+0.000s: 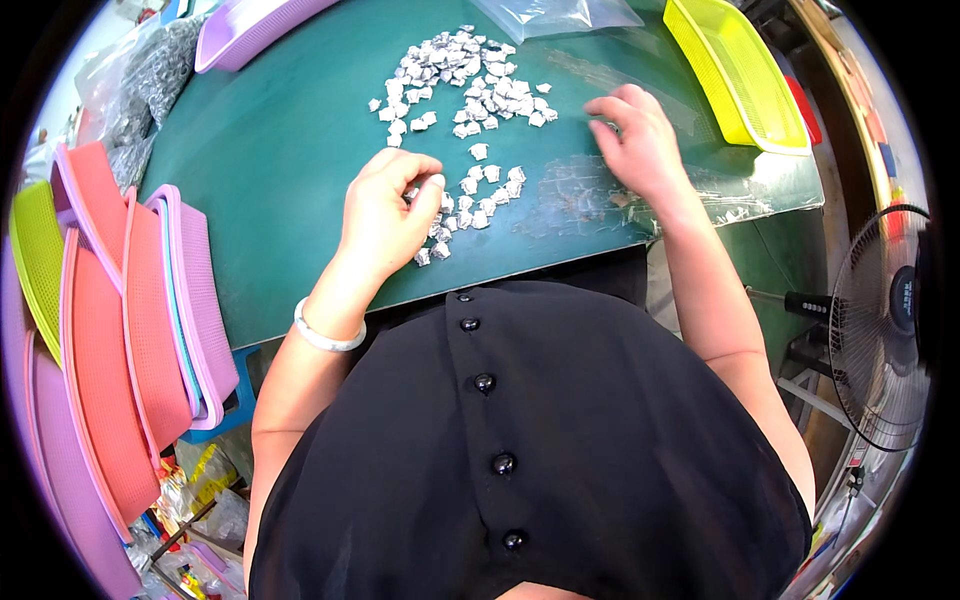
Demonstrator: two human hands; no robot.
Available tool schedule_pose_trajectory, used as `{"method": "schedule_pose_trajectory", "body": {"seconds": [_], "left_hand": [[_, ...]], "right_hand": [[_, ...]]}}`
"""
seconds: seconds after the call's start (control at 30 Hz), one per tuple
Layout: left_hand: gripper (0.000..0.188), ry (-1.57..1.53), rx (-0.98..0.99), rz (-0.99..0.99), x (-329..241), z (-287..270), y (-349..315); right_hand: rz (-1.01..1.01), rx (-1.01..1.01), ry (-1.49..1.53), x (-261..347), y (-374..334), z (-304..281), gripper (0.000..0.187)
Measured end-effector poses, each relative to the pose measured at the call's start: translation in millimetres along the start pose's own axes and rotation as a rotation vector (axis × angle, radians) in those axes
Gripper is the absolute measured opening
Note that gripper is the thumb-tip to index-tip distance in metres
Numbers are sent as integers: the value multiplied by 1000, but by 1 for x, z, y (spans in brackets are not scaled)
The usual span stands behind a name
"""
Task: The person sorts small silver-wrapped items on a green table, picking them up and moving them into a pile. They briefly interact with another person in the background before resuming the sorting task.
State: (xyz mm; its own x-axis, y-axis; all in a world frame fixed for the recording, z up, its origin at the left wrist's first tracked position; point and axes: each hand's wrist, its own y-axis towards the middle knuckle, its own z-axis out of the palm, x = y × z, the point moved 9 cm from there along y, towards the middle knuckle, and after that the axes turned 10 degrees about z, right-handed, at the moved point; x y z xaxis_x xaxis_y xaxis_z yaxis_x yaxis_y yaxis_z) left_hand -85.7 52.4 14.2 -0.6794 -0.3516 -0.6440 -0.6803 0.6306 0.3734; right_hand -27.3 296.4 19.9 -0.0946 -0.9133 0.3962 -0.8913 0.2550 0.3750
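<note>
Left hand [390,210] curled at near silver pieces [481,219] on worktop [280,200]; can't tell if grasping. Right hand [640,140] loose, released. I'd handle pieces singly, light fingertip pressure.

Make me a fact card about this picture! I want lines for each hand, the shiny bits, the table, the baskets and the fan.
Left hand: fingers curled beside the nearer shiny bits; can't tell if it holds one
Right hand: over the table, thumb and fingers apart, nothing seen in it
Shiny bits: small, silvery, many; bigger group farther away
Table: green
Yellow-green basket: table's far right
Coral basket: among others, left
Fan: right side
</note>
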Motion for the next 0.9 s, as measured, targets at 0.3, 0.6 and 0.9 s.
{"method": "schedule_pose_trajectory", "body": {"seconds": [0.3, 0.6, 0.9], "left_hand": [[33, 148, 296, 432, -49, 54, 19], [25, 82, 211, 372, -41, 46, 22], [21, 78, 142, 369, -33, 36, 35]], "right_hand": [[-239, 18, -115, 60, 12, 29, 14], [-246, 52, -111, 57, 10, 34, 12], [-160, 66, -40, 52, 13, 33, 14]]}}
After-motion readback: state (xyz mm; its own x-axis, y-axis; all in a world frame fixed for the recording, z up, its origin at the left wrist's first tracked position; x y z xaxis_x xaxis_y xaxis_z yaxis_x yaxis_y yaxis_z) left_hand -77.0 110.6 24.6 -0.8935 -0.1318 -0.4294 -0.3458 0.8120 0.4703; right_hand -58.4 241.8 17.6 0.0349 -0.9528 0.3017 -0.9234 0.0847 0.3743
